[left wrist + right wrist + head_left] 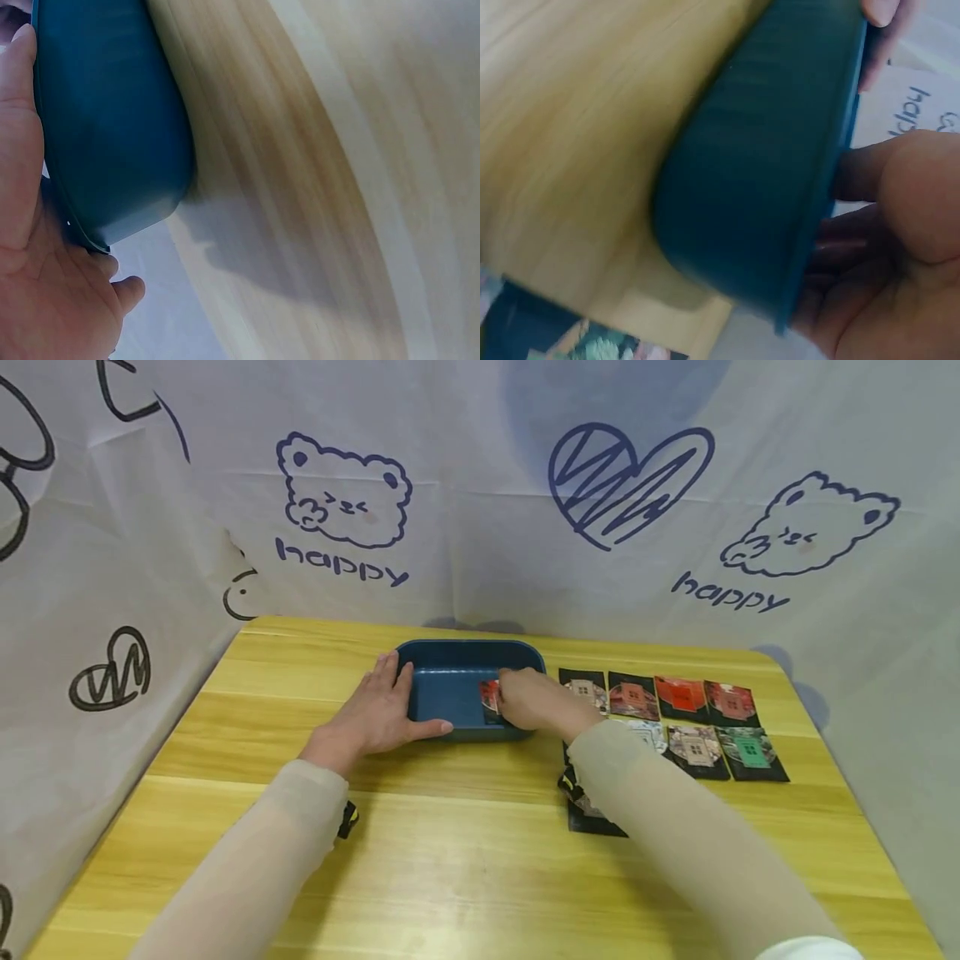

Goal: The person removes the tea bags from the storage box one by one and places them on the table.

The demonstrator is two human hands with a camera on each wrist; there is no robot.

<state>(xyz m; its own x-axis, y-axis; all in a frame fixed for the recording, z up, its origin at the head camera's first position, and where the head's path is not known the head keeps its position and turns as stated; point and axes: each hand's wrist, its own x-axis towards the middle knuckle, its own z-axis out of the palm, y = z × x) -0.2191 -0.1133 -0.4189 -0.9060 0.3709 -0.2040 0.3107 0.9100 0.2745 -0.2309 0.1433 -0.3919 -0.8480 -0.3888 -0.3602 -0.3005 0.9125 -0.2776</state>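
Note:
A blue rectangular plastic tub [442,697] stands near the far edge of the wooden table. My left hand [378,710] rests on its left end, fingers spread over the rim and thumb along the front edge; the left wrist view shows the palm beside the tub wall [112,112]. Inside the tub, my right hand [532,697] holds a flat black-and-red packet [489,702] near the right end. Part of that packet is hidden behind the fingers. From the right wrist, the right hand [885,240] appears with its curled fingers reaching over the tub rim [810,225].
Right of the tub, several flat square packets lie in rows, among them a red one [682,697] and a green-labelled one [752,750]. My right forearm covers some of them. A white cloth [487,527] with drawings hangs behind the table [450,860].

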